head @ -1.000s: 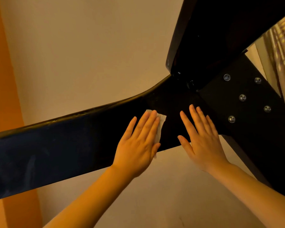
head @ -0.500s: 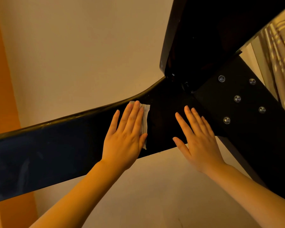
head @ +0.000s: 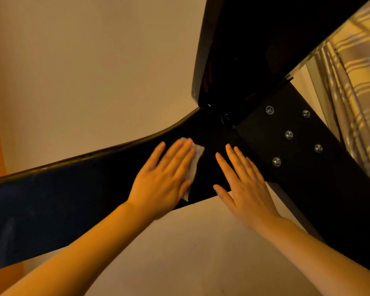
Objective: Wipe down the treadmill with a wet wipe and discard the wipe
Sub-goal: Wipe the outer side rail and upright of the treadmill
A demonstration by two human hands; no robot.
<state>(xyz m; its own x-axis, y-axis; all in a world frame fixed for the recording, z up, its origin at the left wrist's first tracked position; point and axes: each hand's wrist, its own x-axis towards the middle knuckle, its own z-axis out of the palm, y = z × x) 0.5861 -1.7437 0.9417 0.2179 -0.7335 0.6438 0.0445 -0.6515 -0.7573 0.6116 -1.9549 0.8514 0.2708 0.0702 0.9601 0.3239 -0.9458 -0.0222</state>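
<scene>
I see the left hand (head: 161, 180) lying flat, its fingers straight and close together, pressing the wet wipe (head: 193, 165) against the black arm of the treadmill (head: 73, 201); only a pale edge of the wipe shows beside the fingers and the thumb, the rest is hidden under the palm. The right hand (head: 246, 186) is flat too, with fingers a little spread and holding nothing, and it rests on the same dark panel just beside the wipe. I judge the wipe to be very light, thin and soft (also damp, so it probably clings to the glossy plastic), and it may fold or bunch under the hand if I push too fast. For wiping, a flat palm on the middle of it seems best to me; for discarding, I would pinch the free edge near the thumb. The treadmill itself looks stiff, heavy and smooth. Further out, 5 round bolts (head: 288, 135) sit on the upright plate, and a striped curtain (head: 355, 99) hangs behind.
</scene>
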